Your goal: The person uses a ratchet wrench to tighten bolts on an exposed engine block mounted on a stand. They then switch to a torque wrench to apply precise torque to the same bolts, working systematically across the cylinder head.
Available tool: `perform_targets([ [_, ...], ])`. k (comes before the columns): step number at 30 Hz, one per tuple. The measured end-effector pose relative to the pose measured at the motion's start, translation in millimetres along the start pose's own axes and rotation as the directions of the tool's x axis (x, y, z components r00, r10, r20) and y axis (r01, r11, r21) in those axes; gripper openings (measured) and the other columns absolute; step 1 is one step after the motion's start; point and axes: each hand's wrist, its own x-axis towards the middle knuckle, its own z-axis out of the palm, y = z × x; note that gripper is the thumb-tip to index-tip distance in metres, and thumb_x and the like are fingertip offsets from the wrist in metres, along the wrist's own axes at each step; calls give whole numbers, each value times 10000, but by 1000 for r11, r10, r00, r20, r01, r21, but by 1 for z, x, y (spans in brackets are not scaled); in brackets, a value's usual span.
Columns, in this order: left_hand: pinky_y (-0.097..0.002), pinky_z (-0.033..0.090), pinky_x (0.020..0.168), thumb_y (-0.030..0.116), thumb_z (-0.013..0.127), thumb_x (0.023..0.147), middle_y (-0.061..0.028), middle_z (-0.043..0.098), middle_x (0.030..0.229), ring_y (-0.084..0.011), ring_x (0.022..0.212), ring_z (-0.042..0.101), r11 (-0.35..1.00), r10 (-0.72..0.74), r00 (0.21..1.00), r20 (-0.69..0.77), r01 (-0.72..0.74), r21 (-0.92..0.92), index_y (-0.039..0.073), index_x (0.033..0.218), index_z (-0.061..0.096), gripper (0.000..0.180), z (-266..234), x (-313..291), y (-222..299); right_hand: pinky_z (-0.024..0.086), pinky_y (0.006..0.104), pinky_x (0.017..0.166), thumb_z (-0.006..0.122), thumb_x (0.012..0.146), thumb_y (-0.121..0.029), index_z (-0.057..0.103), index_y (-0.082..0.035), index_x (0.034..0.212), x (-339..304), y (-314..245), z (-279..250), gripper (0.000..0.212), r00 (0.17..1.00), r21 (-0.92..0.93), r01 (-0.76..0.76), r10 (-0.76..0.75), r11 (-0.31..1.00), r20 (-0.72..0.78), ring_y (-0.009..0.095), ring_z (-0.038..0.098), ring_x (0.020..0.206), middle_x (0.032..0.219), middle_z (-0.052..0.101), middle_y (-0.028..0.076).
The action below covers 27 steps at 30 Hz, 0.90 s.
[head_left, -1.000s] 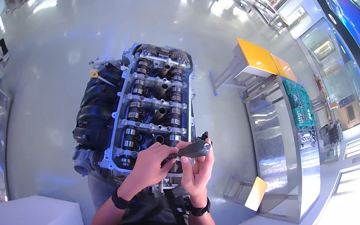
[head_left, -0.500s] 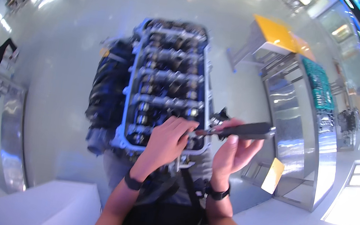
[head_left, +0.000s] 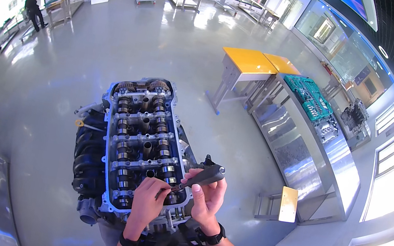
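An engine with its valve cover off [head_left: 145,138] stands in front of me, showing two camshafts and their bearing caps inside a pale metal rim. My right hand [head_left: 208,197] grips a tool with a thick black handle [head_left: 206,177], held at a slant over the engine's near right corner. Its narrow metal shaft points down and left. Close against that narrow end is my left hand [head_left: 146,200], its fingers pinched round a small dark piece that I cannot make out. The exact kind of tool is unclear.
Black intake manifold [head_left: 86,152] lines the engine's left side. To the right runs a metal bench [head_left: 339,166] bearing a green tool tray [head_left: 309,97]. Beyond are yellow-topped tables [head_left: 250,62]. A yellowish stool [head_left: 288,204] stands nearby. A person [head_left: 33,9] is far left.
My view has tilted up, bringing the far room into sight, so engine and hands sit lower and more to the left. Both hands stay together at the tool, whose handle now slants more steeply.
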Motion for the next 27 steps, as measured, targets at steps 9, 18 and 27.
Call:
perform_targets([
  [9, -385, 516, 737, -53, 654, 766, -109, 652, 911, -308, 857, 629, 997, 69, 998, -4, -69, 27, 31, 912, 635, 170, 1, -6, -8, 525, 410, 833, 563, 946, -53, 227, -27, 1433, -1, 3, 4, 593, 999, 73, 35, -35, 997, 9, 250, 611, 963, 1143, 572, 224],
  [18, -307, 505, 696, -138, 590, 774, -115, 675, 987, -251, 828, 647, 969, 37, 932, -362, -122, -215, 33, 994, 636, 283, -25, -6, 6, 576, 432, 771, 679, 880, -44, 313, -9, 1391, 12, -20, 15, 629, 965, 86, 50, -26, 995, -262, 250, 630, 926, 1124, 578, 205],
  [27, -388, 449, 836, -82, 611, 695, -57, 664, 909, -264, 955, 610, 909, 149, 974, -173, -66, 412, 67, 889, 666, 250, -102, -27, -17, 542, 303, 777, 751, 774, 67, 511, 32, 1181, 6, -7, 50, 474, 965, -120, 52, -19, 991, 261, 204, 659, 896, 988, 627, 152],
])
